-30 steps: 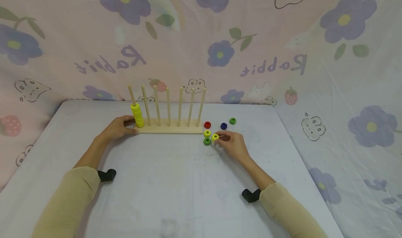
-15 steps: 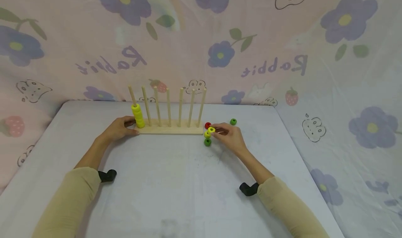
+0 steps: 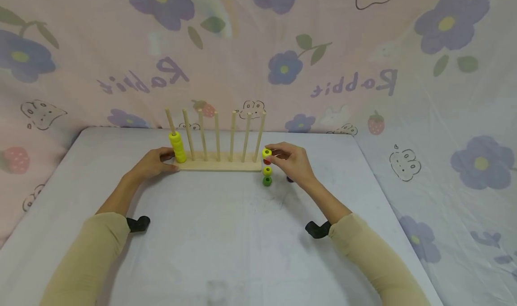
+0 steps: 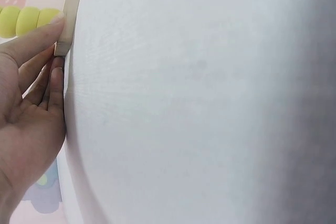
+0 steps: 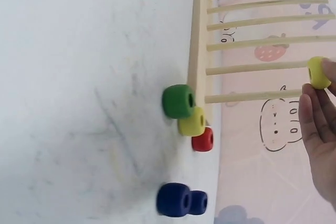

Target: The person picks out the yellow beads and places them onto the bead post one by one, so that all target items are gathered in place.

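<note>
A wooden peg rack (image 3: 220, 166) with a row of upright pegs stands toward the back of the table. Its leftmost peg carries a stack of several yellow beads (image 3: 177, 148). My left hand (image 3: 151, 164) holds the left end of the base, thumb at the front edge; the left wrist view shows the fingers (image 4: 39, 43) at that end. A loose yellow bead (image 5: 318, 73) is pinched between thumb and fingertips of my right hand (image 3: 294, 163), raised beside the rightmost pegs. Below it, a red bead (image 3: 267, 161) is partly covered in the head view.
Right of the rack, another yellow bead (image 3: 267, 171) and a green bead (image 3: 267, 181) lie in line with the red one. Two blue beads (image 5: 174, 200) show in the right wrist view. A patterned cloth (image 3: 234, 59) hangs behind the table.
My right hand has lifted the yellow bead and carried it up and leftward, toward the rack's right end. It now covers the green bead at the back. My left hand stays at the base.
</note>
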`<state>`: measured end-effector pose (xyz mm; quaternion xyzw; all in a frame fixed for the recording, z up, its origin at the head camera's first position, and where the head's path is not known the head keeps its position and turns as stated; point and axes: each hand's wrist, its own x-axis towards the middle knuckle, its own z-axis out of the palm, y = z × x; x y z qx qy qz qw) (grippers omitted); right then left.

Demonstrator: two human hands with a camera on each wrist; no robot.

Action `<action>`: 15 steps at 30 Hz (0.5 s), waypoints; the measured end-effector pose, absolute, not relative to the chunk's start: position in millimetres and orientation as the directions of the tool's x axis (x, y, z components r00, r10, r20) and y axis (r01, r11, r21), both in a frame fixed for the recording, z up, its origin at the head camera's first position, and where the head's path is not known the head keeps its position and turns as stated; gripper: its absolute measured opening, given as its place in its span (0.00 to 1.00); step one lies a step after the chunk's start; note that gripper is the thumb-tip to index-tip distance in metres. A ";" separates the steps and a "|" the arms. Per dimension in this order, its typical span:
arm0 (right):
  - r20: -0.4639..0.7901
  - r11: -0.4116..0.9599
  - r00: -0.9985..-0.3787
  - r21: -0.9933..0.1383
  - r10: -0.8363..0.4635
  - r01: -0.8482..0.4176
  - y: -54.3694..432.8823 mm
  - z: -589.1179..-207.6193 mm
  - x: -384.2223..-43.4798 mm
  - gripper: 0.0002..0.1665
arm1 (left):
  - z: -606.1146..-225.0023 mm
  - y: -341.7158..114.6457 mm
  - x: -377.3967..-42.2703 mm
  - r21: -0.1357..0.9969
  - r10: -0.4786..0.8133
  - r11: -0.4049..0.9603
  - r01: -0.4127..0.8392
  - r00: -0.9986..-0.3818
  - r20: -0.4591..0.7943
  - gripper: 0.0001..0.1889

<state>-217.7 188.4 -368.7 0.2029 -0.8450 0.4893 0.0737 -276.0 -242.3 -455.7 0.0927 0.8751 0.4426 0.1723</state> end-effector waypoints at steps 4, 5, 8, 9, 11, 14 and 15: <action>0.361 0.444 -0.888 -0.771 -0.286 -0.456 187.6 -369.0 -230.2 0.18 | -458.2 -244.0 -276.3 0.807 0.312 0.590 0.008 -0.925 -0.218 0.41; 0.367 0.444 -0.884 -0.766 -0.290 -0.464 186.8 -366.3 -231.9 0.17 | -458.7 -244.2 -276.2 0.808 0.311 0.589 0.006 -0.925 -0.220 0.40; 0.375 0.436 -0.877 -0.764 -0.300 -0.476 184.3 -355.6 -236.3 0.17 | -458.6 -243.7 -275.2 0.808 0.314 0.589 0.006 -0.923 -0.222 0.41; 0.377 0.436 -0.874 -0.760 -0.306 -0.481 183.3 -351.1 -237.7 0.17 | -457.9 -243.1 -274.8 0.809 0.317 0.588 0.010 -0.923 -0.219 0.41; 0.385 0.434 -0.866 -0.753 -0.319 -0.495 181.1 -342.0 -240.6 0.18 | -456.8 -242.2 -274.6 0.809 0.317 0.587 0.013 -0.924 -0.216 0.41; 0.405 0.439 -0.847 -0.728 -0.344 -0.527 177.0 -329.3 -245.6 0.18 | -454.3 -240.9 -274.3 0.811 0.319 0.585 0.015 -0.924 -0.213 0.40; 0.410 0.438 -0.842 -0.723 -0.350 -0.534 175.6 -325.5 -247.3 0.18 | -453.6 -240.5 -274.4 0.811 0.320 0.584 0.017 -0.924 -0.211 0.40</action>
